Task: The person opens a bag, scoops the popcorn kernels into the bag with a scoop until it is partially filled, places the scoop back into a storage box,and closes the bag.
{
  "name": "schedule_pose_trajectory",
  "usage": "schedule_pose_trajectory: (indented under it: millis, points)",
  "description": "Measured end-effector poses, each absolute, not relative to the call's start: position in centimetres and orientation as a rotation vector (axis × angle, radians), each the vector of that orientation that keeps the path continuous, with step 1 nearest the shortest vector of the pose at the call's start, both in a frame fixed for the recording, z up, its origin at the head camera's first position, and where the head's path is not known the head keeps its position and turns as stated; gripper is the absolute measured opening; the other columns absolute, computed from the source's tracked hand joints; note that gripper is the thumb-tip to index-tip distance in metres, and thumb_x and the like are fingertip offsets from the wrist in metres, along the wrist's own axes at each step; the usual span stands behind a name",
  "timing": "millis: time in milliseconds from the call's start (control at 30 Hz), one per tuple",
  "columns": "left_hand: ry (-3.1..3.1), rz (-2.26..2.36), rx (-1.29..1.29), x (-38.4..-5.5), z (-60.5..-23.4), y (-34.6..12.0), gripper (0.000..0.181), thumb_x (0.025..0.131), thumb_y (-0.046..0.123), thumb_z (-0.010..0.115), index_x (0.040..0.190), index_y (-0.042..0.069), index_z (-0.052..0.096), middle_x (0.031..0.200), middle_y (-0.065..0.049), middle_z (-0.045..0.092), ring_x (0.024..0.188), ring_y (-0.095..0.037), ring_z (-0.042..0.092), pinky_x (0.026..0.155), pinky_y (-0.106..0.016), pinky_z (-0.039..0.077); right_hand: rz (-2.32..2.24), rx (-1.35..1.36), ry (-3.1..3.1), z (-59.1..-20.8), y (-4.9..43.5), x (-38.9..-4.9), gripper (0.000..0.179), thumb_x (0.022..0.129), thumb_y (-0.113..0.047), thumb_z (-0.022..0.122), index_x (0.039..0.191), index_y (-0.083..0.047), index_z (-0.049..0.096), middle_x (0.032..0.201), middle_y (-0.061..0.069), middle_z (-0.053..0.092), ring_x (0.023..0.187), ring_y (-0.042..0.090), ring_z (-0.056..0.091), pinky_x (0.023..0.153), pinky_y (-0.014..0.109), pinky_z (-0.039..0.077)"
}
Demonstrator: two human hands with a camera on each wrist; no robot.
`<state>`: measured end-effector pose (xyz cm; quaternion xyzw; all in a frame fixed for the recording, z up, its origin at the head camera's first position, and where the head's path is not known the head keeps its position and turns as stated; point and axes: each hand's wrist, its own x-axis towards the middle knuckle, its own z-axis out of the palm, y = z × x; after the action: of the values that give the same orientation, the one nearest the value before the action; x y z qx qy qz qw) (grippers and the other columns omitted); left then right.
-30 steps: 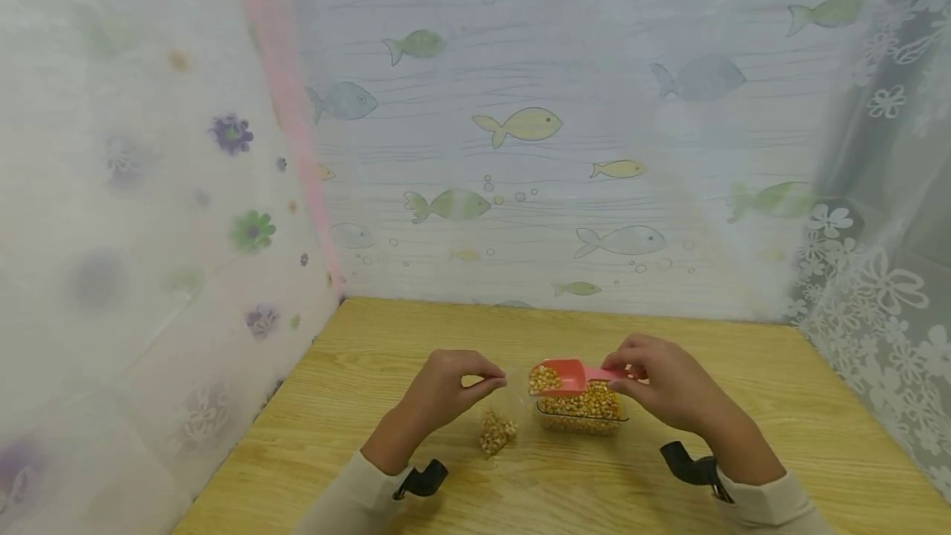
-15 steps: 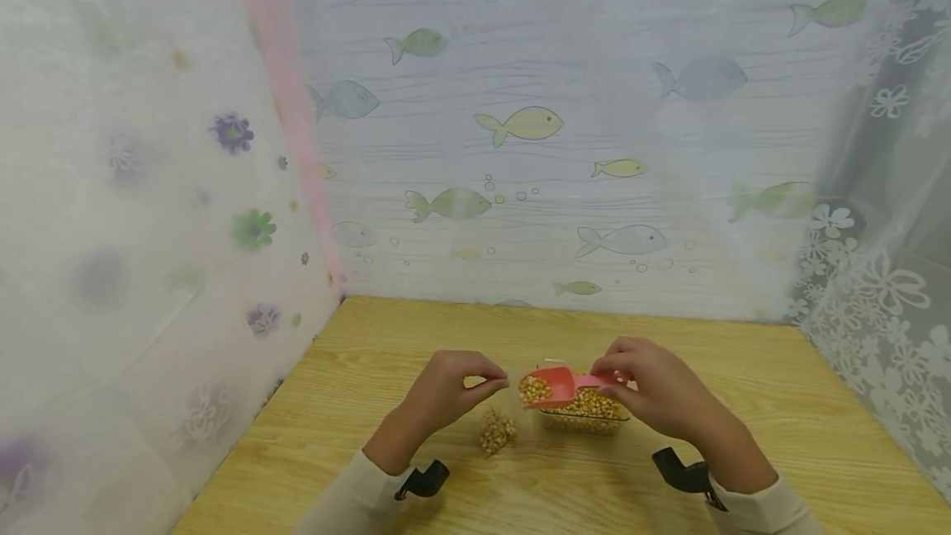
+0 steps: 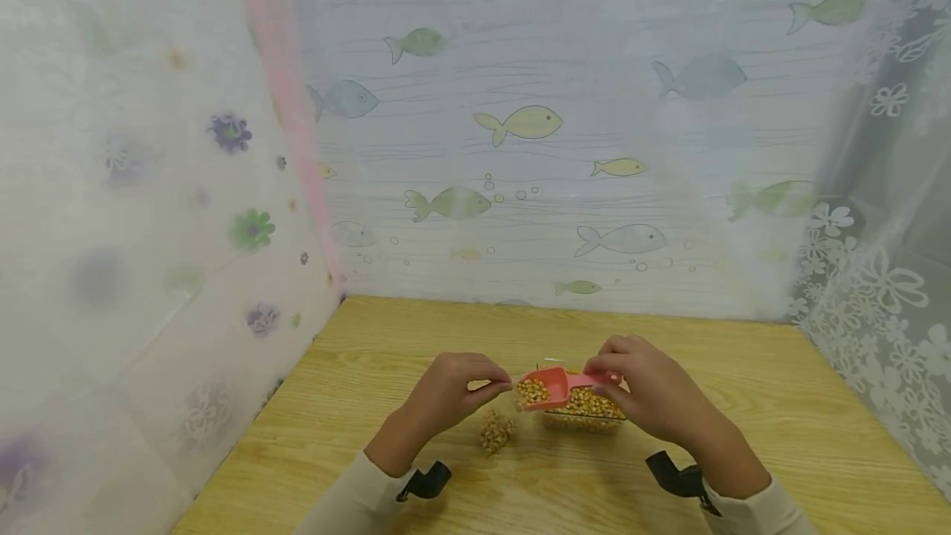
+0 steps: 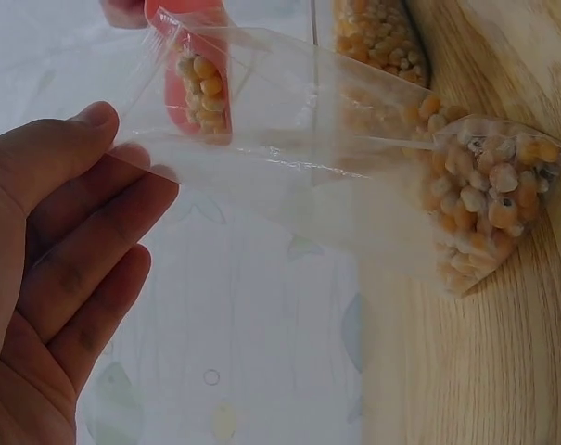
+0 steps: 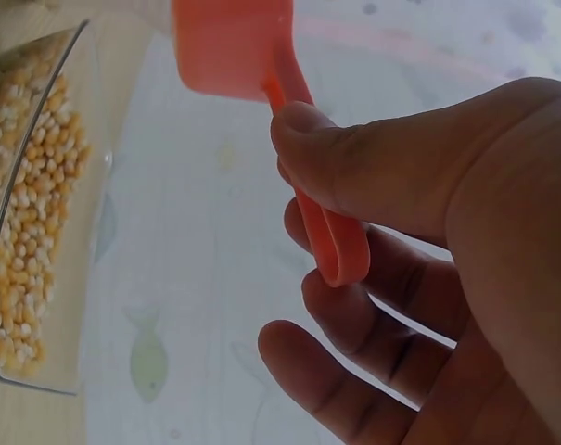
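Observation:
My left hand [image 3: 453, 390] pinches the top edge of a clear plastic bag [image 4: 289, 158] between thumb and fingertips. Corn kernels [image 4: 489, 190] fill the bag's bottom, which rests on the table. My right hand [image 3: 657, 390] grips the handle of a pinkish-red scoop [image 3: 555, 385], thumb on one side and fingers on the other. Kernels lie in the front of the scoop, and its tip is at the bag's mouth, seen through the film in the left wrist view. Below the scoop stands a clear rectangular container [image 3: 587, 418] of kernels, partly hidden by scoop and hand.
A wood-grain table [image 3: 416, 324] lies under everything. Behind it hangs a fish-patterned curtain [image 3: 520, 188], with flower-patterned sheets on the left and right sides. A black wrist mount [image 3: 427, 481] juts from the left sleeve, and another [image 3: 672, 473] from the right.
My right hand has moved left and slightly down, bringing the loaded scoop from over the container to the bag's mouth. The left hand has stayed almost still.

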<state>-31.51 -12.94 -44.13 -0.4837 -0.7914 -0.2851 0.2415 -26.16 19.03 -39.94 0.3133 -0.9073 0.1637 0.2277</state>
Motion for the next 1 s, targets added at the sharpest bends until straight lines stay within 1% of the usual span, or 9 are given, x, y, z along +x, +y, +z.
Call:
schedule_pose_trajectory:
  millis: [167,367,433,733,1000]
  points:
    - [-2.177,-0.779,-1.326,-31.27,-43.89,-12.93,0.009,0.097,0.020,0.075,0.103,0.017,0.082,0.098,0.008,0.078,0.088,-0.003,0.073,0.074,-0.025,0.061,0.417,0.851,-2.483,-39.84,18.75,-25.98,0.016,0.084,-0.017,0.087,0.096,-0.022,0.078,0.093,-0.017,0.061,0.090,0.007,0.054,0.073,0.028,0.051]
    - [-2.166,-0.762,-1.317,-31.10,-43.62,-12.98,0.008,0.096,0.019,0.076,0.102,0.017,0.082,0.097,0.008,0.078,0.088,-0.003,0.073,0.076,-0.015,0.057,0.406,0.843,-2.441,-39.77,18.46,-25.80,0.018,0.084,-0.017,0.088,0.096,-0.023,0.077,0.095,-0.016,0.061,0.088,0.005,0.050,0.071,0.025,0.050]
    - [-2.160,-0.759,-1.317,-31.11,-43.63,-12.99,0.008,0.096,0.019,0.076,0.102,0.017,0.082,0.097,0.009,0.078,0.088,-0.003,0.073,0.076,-0.014,0.056,0.406,0.846,-2.421,-39.80,18.36,-25.82,0.019,0.083,-0.016,0.089,0.096,-0.023,0.077,0.096,-0.015,0.061,0.088,0.005,0.049,0.071,0.026,0.050]
    - [-2.148,-0.756,-1.320,-31.20,-43.70,-13.08,0.008,0.096,0.018,0.077,0.102,0.016,0.081,0.097,0.009,0.078,0.088,-0.003,0.073,0.077,-0.015,0.057,0.383,0.876,-2.339,-39.92,18.08,-25.84,0.025,0.078,-0.011,0.091,0.096,-0.021,0.077,0.094,-0.013,0.060,0.087,0.006,0.048,0.068,0.024,0.049]
    - [-2.131,-0.750,-1.325,-31.21,-43.71,-13.14,0.008,0.095,0.017,0.077,0.102,0.016,0.082,0.097,0.008,0.078,0.088,-0.004,0.073,0.078,-0.015,0.057,0.356,0.887,-2.287,-39.88,17.99,-25.76,0.025,0.077,-0.012,0.092,0.095,-0.021,0.076,0.094,-0.011,0.059,0.087,0.007,0.046,0.066,0.023,0.047]
